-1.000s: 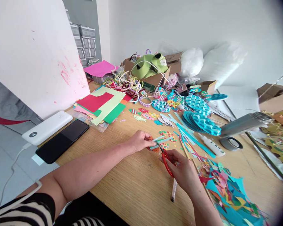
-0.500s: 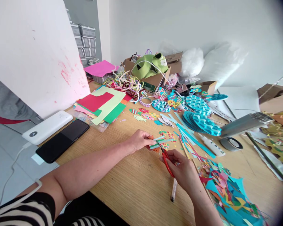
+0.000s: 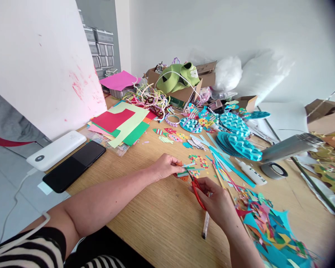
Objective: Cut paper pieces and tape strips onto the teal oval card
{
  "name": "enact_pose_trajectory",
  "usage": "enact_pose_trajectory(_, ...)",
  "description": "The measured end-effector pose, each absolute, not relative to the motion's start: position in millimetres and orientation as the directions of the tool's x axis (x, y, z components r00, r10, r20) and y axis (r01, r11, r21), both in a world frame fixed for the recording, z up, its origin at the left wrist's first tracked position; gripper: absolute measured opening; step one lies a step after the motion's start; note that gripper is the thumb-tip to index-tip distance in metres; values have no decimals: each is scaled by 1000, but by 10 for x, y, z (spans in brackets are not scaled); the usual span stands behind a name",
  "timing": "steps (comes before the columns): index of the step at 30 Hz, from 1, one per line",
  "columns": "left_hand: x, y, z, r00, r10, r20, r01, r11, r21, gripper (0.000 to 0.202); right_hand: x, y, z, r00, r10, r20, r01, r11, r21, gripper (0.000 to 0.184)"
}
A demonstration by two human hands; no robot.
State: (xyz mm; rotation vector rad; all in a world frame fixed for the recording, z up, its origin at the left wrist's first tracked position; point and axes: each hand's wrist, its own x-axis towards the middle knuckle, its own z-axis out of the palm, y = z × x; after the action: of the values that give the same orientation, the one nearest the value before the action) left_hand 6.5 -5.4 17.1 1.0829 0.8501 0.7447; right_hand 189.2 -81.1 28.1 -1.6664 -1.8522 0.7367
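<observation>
1. Head view: the left hand (image 3: pixel 166 166), fingers pinched closed, holds pale and green paper strips (image 3: pixel 194 169), their free ends pointing rightward.
2. Right hand (image 3: pixel 213 197) curls around red-handled scissors (image 3: pixel 195 190); their blades reach the strips just beside the left fingertips.
3. Tabletop (image 3: pixel 145 212) wood shows between the forearms, down to the near edge.
4. Scraps (image 3: pixel 279 227) crowd the right hand's outer side; a pen (image 3: pixel 206 223) lies just below it.

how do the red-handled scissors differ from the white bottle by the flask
The scissors are held in the right hand; the bottle lies on the table. The scissors have red handles; the bottle is white with a narrow nozzle. Both point toward the picture's upper left.
</observation>
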Motion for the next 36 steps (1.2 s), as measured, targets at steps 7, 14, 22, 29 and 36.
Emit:
enact_pose_trajectory(7, 78, -61, 202, 484, 848, -216, -113, 305, 946, 19, 1892, -803, 272, -93, 995, 45, 699, 97, -709, 33)
enact_pose_trajectory(14, 69, -66, 207, 484, 849, -212, -125, 307, 944, 18, 1893, -806, 279, -89, 996, 28, 690, 82, -720, 29)
enact_pose_trajectory(22, 69, -52, 196, 485, 847, -219, -134, 319, 938, 23, 1908, -807, 267, -84, 996, -10, 667, 49, -743, 28)
enact_pose_trajectory(29, 55, -57, 208, 518, 825, -225, -135, 339, 931, 24, 1909, -809, 284, -92, 987, -130, 605, -48, -794, 30)
enact_pose_trajectory(36, 68, -39, 157, 492, 843, -218, -112, 309, 944, 16, 1892, -790, 293, -99, 976, -194, 561, -107, -821, 33)
